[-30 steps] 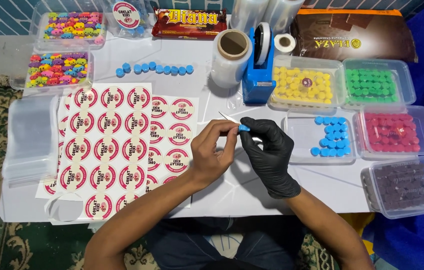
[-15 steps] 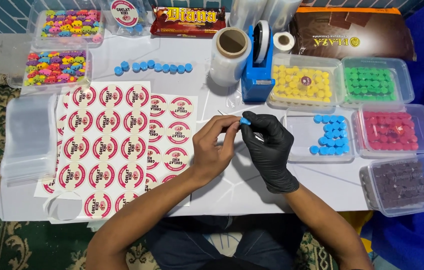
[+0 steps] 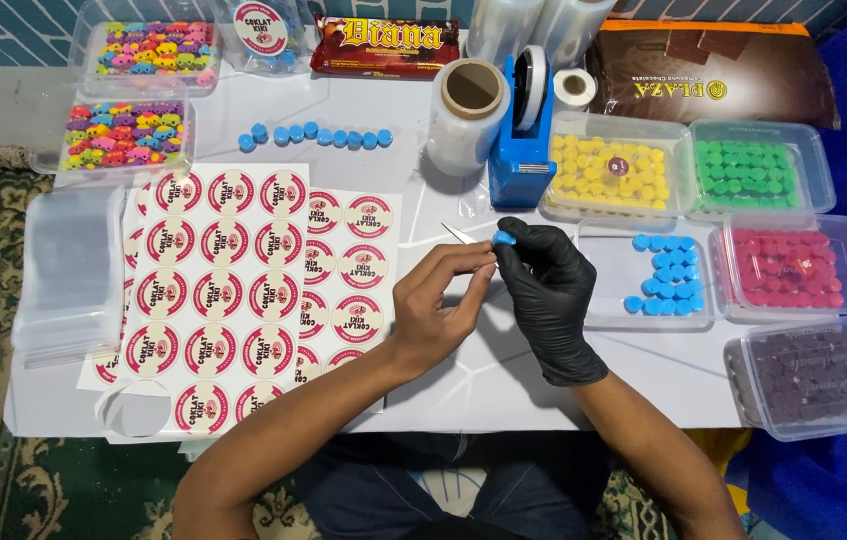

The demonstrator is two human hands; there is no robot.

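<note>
A small blue candy disc, round and flat with a smooth matte face, sits pinched at the fingertips of the right hand, which wears a black glove; it is raised over the white table just in front of the blue tape dispenser. The bare left hand meets it from the other side, its fingertips closed on a thin clear plastic sleeve whose pointed end sticks out up and to the left, right beside the disc. Just to the right lies a clear tray with more of the same blue discs in rows. Beyond it are trays of red discs, green discs, yellow discs and dark purple discs. To the left, sheets of round red-and-white stickers cover the table, with a stack of clear bags beside them and a row of blue discs behind.
</note>
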